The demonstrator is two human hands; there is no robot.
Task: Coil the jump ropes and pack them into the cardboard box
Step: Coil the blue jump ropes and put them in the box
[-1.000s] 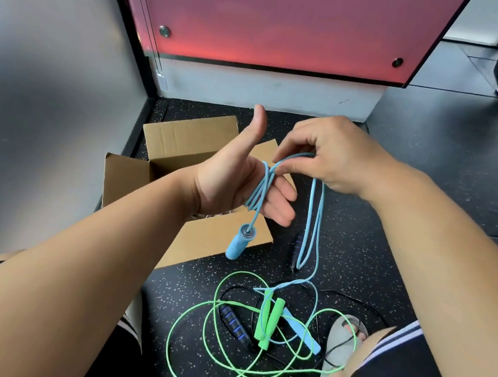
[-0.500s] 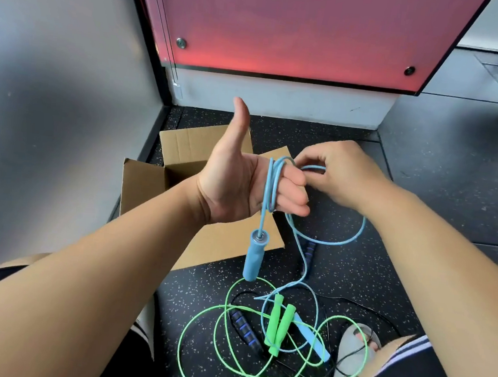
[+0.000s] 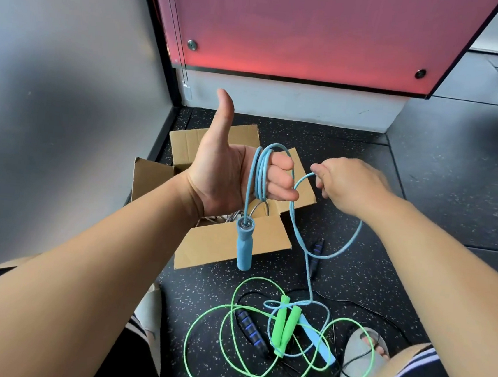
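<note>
Blue rope coils round left hand (right hand seemingly pinches it).

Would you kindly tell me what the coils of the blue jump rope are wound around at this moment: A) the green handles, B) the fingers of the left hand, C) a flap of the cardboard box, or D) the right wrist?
B: the blue jump rope loops round the fingers of the left hand, its handle hanging below, while the right hand pinches the loose strand.

Blue rope looped round left hand, right hand pinching
</note>
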